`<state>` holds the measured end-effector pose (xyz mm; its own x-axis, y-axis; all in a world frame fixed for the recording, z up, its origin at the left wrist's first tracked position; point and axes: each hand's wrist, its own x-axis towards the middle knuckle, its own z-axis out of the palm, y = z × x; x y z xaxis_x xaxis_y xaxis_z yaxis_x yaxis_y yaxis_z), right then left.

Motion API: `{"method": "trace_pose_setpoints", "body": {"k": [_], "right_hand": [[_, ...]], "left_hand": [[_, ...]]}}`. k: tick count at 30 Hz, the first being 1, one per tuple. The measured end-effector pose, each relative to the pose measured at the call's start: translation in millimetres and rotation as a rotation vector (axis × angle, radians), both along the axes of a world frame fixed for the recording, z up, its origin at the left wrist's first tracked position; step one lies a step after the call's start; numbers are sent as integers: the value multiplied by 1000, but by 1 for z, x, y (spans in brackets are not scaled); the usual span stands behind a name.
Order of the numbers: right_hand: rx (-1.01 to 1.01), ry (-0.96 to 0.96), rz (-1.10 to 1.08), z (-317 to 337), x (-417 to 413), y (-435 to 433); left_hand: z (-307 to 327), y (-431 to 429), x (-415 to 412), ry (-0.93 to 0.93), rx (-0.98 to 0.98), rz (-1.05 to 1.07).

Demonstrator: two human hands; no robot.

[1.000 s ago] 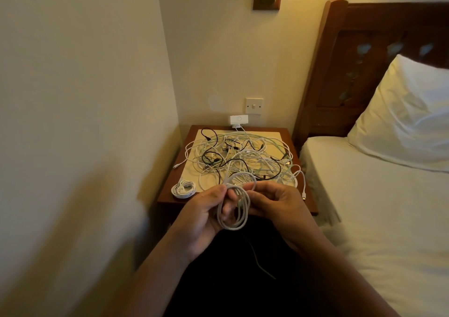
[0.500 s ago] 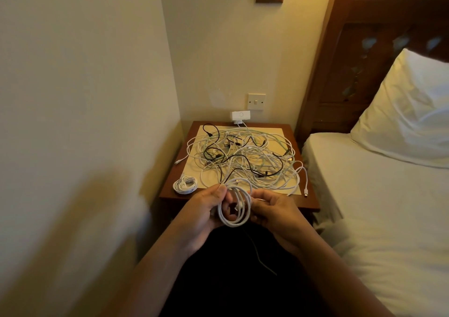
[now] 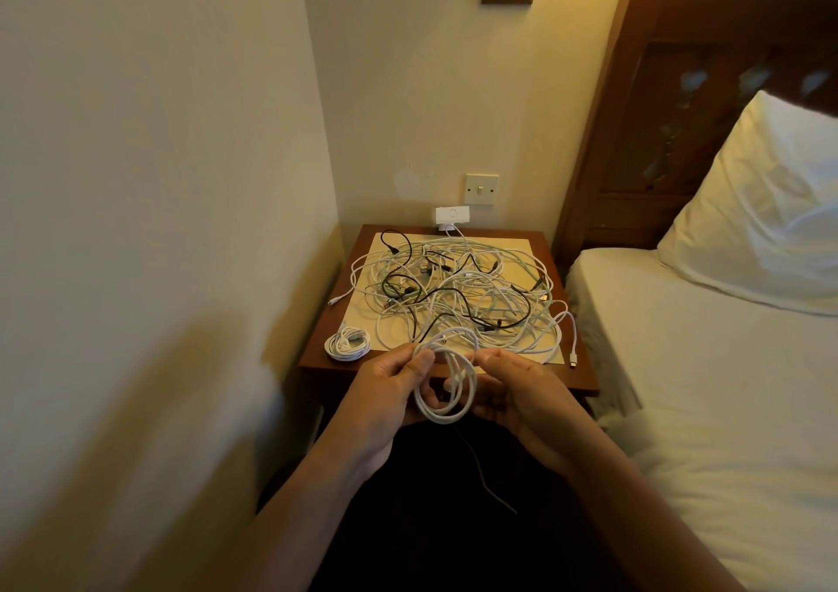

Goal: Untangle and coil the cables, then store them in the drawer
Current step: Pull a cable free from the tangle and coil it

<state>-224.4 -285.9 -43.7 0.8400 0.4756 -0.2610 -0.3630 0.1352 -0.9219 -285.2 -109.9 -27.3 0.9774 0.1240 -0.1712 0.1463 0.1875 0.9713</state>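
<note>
A heap of tangled white and black cables (image 3: 462, 294) covers the top of a wooden bedside table (image 3: 582, 371). In front of the table's near edge I hold a white cable coil (image 3: 446, 383) of a few loops between both hands. My left hand (image 3: 390, 392) pinches the coil's left side between thumb and fingers. My right hand (image 3: 517, 392) holds its right side, thumb on top. A finished small white coil (image 3: 347, 343) lies at the table's near left corner. No drawer is visible.
A wall runs close along the left. A bed (image 3: 707, 387) with a white pillow (image 3: 771, 210) and wooden headboard stands on the right. A white adapter (image 3: 451, 216) is plugged in behind the table, below a wall switch (image 3: 481, 189).
The coil has been turned and reshaped between my hands, and both hands sit slightly lower and nearer the table edge. The heap on the table has not moved.
</note>
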Motion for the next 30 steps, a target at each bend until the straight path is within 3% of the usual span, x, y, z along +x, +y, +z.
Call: {"method": "trace_pose_setpoints", "body": {"k": [5,11,15,20,22,26,28,30], "right_hand": [[-4,-71,-62,-1,-2,7],[27,10,61,0,-5,8],[-32,0,256,7,-3,2],[149,131,288,9,3,-4],[28,42,310,10,3,-2],[-495,-350,225,15,1,7],[-664,-482,209,17,-1,10],[-765,-593,196,17,-6,14]], "left_hand": [[3,-4,-1,-2,-135,-79],[-1,-3,1,-14,-29,-12],[-3,-5,2,-35,84,31],[2,-5,0,-227,430,140],[5,-5,-2,-272,518,165],[2,-4,-1,-237,553,153],[-3,-7,0,-186,467,181],[-9,-9,3,-132,259,231]]}}
